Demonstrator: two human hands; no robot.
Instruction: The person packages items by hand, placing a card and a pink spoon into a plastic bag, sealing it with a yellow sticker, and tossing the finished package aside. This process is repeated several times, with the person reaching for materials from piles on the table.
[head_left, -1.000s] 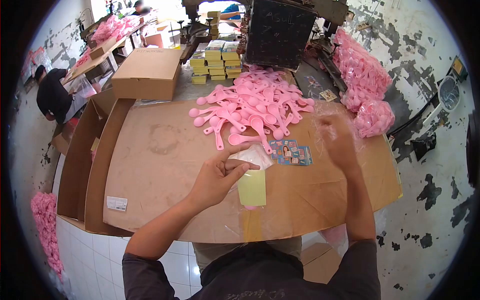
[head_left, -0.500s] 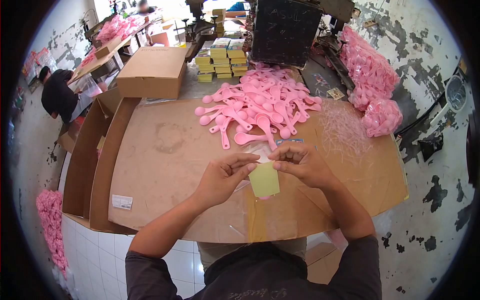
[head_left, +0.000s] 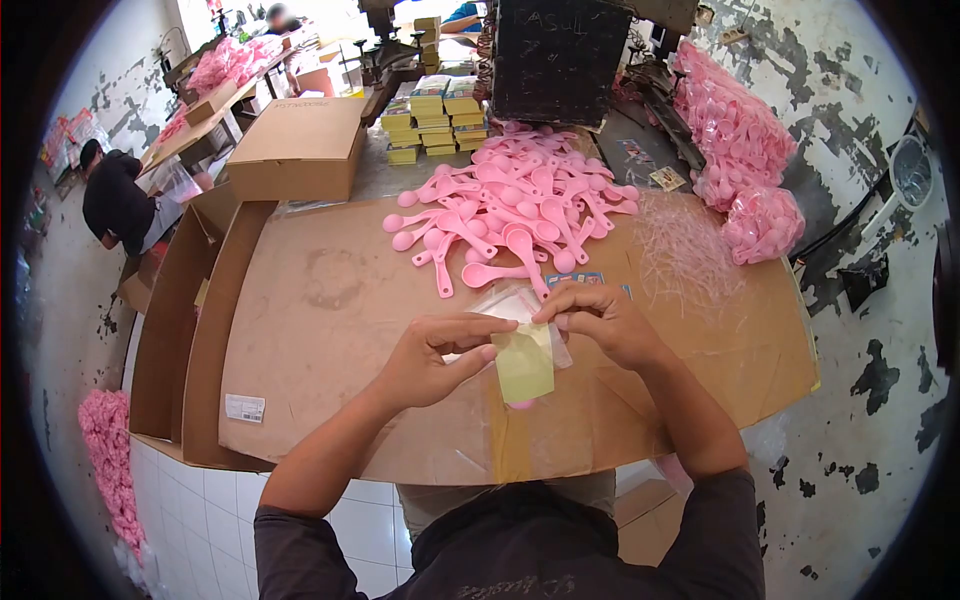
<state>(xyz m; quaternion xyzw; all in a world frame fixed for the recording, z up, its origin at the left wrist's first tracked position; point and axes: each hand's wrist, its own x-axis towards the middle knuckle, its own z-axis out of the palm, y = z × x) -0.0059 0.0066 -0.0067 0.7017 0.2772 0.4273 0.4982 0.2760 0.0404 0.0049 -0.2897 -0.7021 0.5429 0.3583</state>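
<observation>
A pale yellow-green card, apparently inside a clear plastic bag, hangs between my two hands above the cardboard-covered table. My left hand is closed at its upper left corner, thumb and forefinger by the edge. At the upper right, my right hand pinches the bag's top edge with thumb and fingertips. A bit of pink peeks out below the card; its shape is mostly hidden. Just behind the fingers lie clear plastic bags and a blue printed card. Beyond them is a heap of pink measuring spoons.
A closed cardboard box and stacks of yellow-edged cards stand at the back, beside a black box. Bagged pink spoons and clear strips lie right. An open carton borders the left. A person sits farther left.
The yellow-green card has dropped slightly, and more clear plastic shows around my fingertips. My left thumb has moved a little down and left. The view has shifted slightly.
</observation>
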